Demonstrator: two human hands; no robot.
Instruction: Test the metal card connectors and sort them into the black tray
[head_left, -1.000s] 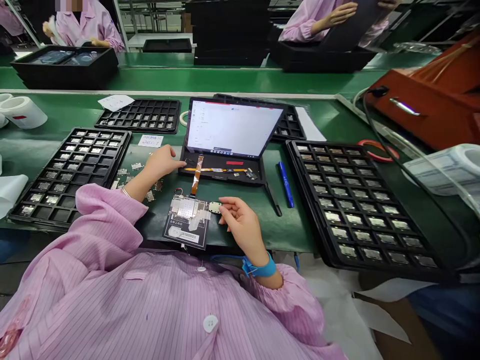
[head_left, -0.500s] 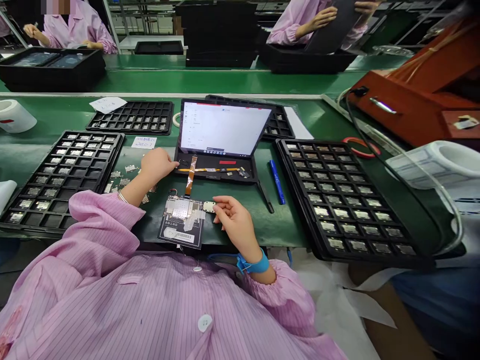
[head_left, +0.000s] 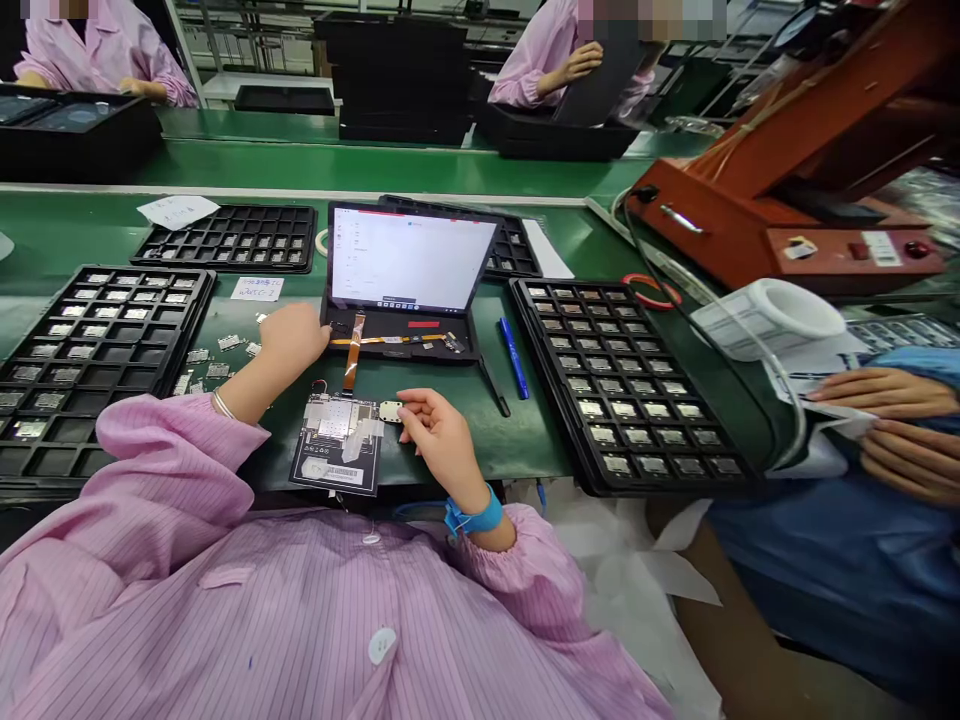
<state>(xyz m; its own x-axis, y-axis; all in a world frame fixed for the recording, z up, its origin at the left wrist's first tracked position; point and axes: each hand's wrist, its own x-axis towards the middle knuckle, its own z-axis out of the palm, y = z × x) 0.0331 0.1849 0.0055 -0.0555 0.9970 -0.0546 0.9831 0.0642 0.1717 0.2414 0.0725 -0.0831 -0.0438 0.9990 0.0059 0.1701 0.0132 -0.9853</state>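
My right hand [head_left: 442, 440] pinches a small pale circuit module [head_left: 391, 411] between thumb and fingertips. The module's left edge meets the right side of a circuit board [head_left: 337, 420] with a black labelled battery part [head_left: 337, 463] and clear tape on it. An orange flat cable [head_left: 354, 350] runs from the board up to a black case [head_left: 465, 345], in which a lit screen [head_left: 412, 258] leans back. My left hand [head_left: 289, 338] is curled at the case's left edge, fingertips against it; its other fingers are hidden. Loose small metal modules [head_left: 217, 371] lie beside my left forearm.
Black compartment trays of modules stand at left [head_left: 196, 325] and right [head_left: 559, 420]. Right of the case lie a blue marker [head_left: 513, 358] and black tweezers [head_left: 494, 388]. Further right are a red tape ring [head_left: 651, 291], a label roll [head_left: 772, 318], an orange machine [head_left: 720, 220] and a co-worker's hands [head_left: 892, 425].
My view has turned right, so the bench has shifted left in it. A co-worker's hands and blue sleeve now show at the right. Both my hands keep their places at the case and module.
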